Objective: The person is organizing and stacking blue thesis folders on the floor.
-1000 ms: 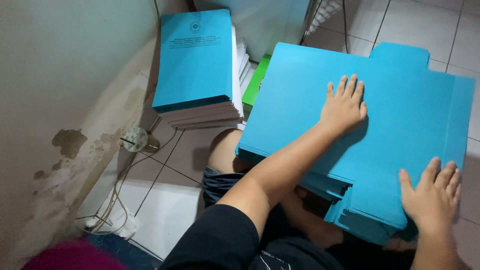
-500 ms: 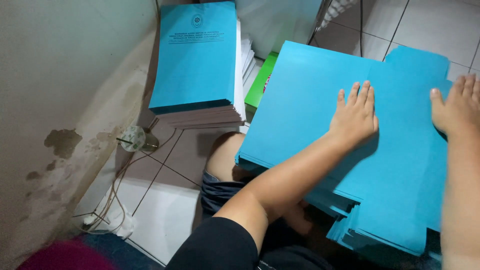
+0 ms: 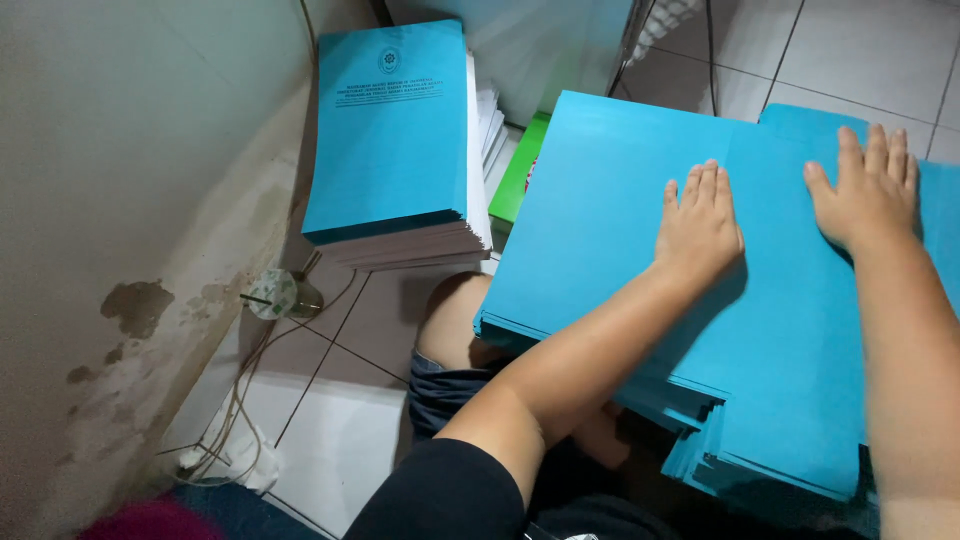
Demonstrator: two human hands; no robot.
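A pile of flat blue card folders (image 3: 600, 220) rests across my lap, with its lower edges fanned out. My left hand (image 3: 698, 222) lies flat on the top folder near its middle, fingers together and pointing away from me. My right hand (image 3: 868, 190) presses flat on the same top sheet further right, near the folder's tab, fingers slightly spread. Neither hand grips anything. To the left stands a tall stack of blue-covered booklets (image 3: 392, 140) on the tiled floor by the wall.
A stained wall (image 3: 120, 220) runs along the left. Cables and a small round plug (image 3: 272, 294) lie on the floor tiles below the booklet stack. A green folder (image 3: 515, 180) peeks out between the stack and my pile. My bare knee (image 3: 455, 320) shows under the pile.
My right hand has moved from the near right edge of the folder up to its far right part. The top folder now lies flatter. My left hand stays pressed on it.
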